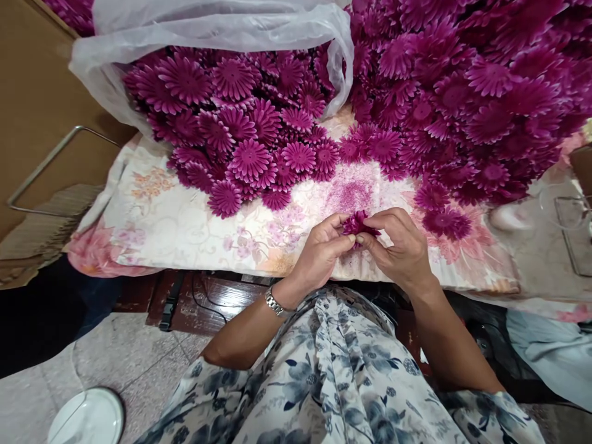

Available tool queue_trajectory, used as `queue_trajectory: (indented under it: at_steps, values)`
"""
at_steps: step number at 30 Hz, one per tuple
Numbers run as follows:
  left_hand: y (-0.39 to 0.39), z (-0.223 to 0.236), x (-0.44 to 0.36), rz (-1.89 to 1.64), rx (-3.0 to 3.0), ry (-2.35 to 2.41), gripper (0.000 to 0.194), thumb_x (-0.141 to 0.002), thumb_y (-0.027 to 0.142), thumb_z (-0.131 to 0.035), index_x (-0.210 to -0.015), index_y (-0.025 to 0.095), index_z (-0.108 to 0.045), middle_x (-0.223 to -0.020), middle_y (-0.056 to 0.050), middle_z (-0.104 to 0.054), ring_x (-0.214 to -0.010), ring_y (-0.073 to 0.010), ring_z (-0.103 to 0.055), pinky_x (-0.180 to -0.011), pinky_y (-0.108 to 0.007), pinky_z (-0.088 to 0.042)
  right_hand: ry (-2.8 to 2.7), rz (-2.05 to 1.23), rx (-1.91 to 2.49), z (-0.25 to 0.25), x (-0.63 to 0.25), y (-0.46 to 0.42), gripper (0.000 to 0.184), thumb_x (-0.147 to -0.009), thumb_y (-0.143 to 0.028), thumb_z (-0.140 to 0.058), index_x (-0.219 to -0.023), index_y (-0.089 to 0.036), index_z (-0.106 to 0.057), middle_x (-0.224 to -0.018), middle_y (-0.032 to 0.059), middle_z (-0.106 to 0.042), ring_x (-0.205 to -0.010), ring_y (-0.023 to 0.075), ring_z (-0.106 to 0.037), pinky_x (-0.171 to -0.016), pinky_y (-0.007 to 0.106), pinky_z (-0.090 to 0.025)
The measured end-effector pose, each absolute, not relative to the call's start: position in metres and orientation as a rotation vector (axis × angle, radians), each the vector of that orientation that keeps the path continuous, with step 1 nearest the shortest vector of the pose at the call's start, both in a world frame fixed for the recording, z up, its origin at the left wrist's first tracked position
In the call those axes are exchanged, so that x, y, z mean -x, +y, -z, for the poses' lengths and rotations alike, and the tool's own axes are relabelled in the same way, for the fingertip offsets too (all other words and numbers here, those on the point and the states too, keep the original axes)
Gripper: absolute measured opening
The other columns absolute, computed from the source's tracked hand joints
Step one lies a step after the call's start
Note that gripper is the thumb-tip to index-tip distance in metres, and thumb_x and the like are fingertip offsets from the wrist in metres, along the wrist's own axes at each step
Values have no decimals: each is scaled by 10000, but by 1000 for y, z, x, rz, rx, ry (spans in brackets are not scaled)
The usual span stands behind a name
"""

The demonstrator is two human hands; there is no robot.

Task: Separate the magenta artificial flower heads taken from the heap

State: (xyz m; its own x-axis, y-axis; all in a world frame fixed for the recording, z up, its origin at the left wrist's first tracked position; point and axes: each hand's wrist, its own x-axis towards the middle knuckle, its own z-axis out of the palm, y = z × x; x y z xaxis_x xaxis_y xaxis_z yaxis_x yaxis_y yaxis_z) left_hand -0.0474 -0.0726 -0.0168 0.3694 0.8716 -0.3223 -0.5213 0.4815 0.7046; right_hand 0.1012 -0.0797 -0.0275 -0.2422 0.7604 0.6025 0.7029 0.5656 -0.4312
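Between my hands is a purple artificial flower head [355,223], held just above the near edge of the table. My left hand [322,245] pinches its left side with thumb and fingers. On the other side, my right hand [398,245] grips the petals between thumb and forefinger. The fingertips partly cover the flower's underside. Beyond my hands, purple flower heads [250,159] spill from a clear plastic bag [208,34]. A larger heap of the same flower heads [462,111] lies to the right, with a few loose ones near my right hand.
A floral cloth [185,228] covers the table, with purple specks in front of my hands. An open cardboard box [41,111] with a wire handle stands at the left. Clear plastic [546,240] lies at the right edge. A white round lid-like object [87,416] is on the floor.
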Motion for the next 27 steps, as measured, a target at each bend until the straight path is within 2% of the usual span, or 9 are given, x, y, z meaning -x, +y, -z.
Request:
queue_trajectory:
  at_steps: [3, 6, 9, 12, 16, 18, 21, 23, 27]
  values:
    - [-75, 19, 49, -960, -622, 755, 244, -625, 178, -734, -852, 156, -647, -707, 16, -644, -661, -80, -564, -666, -189, -448, -1960, -148, 1163, 25, -103, -80, 42, -814, -163, -590, -836, -196, -578, -698, 25, -610, -713, 168, -582, -635, 310, -484]
    - [-77, 22, 50, -978, -666, 774, 244, -632, 200, -747, -858, 160, -662, -747, 2, -664, -701, -90, -580, -684, -191, -457, -1946, -126, 1173, 23, -102, -80, 79, -806, -110, -575, -793, -188, -570, -678, 24, -606, -685, 157, -580, -621, 298, -480]
    - [-76, 24, 49, -1001, -674, 806, 212, -628, 198, -747, -819, 154, -668, -696, 13, -647, -632, -69, -554, -630, -172, -441, -1946, -95, 1183, 23, -98, -82, 66, -806, -108, -574, -802, -175, -574, -672, 30, -599, -675, 152, -571, -617, 290, -478]
    - [-74, 23, 49, -991, -642, 864, 146, -616, 179, -723, -737, 139, -653, -557, 39, -578, -505, -43, -483, -531, -155, -400, -1858, -213, 1242, 24, -96, -84, 46, -815, -138, -576, -785, -174, -579, -667, 11, -587, -636, 122, -559, -587, 259, -459]
    - [-69, 17, 54, -964, -547, 930, 163, -571, 178, -700, -712, 148, -624, -518, 54, -545, -451, -55, -471, -478, -181, -431, -1573, -321, 1384, 26, -110, -78, 65, -833, -235, -584, -787, -189, -582, -638, -30, -563, -544, 89, -516, -507, 226, -413]
    - [-67, 14, 57, -954, -525, 954, 188, -559, 176, -697, -728, 154, -619, -547, 53, -558, -461, -61, -489, -473, -186, -444, -1565, -141, 1483, 23, -124, -70, 79, -837, -256, -579, -811, -185, -599, -669, -14, -583, -575, 103, -534, -541, 246, -431]
    - [-66, 12, 59, -942, -504, 953, 203, -567, 191, -701, -748, 156, -617, -599, 43, -592, -497, -69, -527, -491, -194, -467, -1736, 323, 1599, 14, -138, -61, 136, -828, -270, -583, -889, -164, -643, -857, 74, -640, -812, 197, -594, -735, 363, -472]
    - [-66, 11, 58, -948, -492, 934, 194, -580, 192, -699, -755, 152, -624, -625, 35, -610, -523, -74, -546, -512, -200, -482, -1820, 421, 1555, 7, -135, -60, 193, -812, -284, -606, -958, -164, -645, -957, 105, -634, -923, 235, -582, -799, 404, -469]
    - [-68, 11, 54, -957, -511, 828, 145, -612, 195, -704, -731, 139, -643, -623, 28, -611, -552, -67, -549, -547, -185, -475, -2049, -17, 1232, 6, -111, -69, 136, -817, -267, -610, -930, -190, -609, -835, 59, -627, -823, 180, -585, -719, 325, -493]
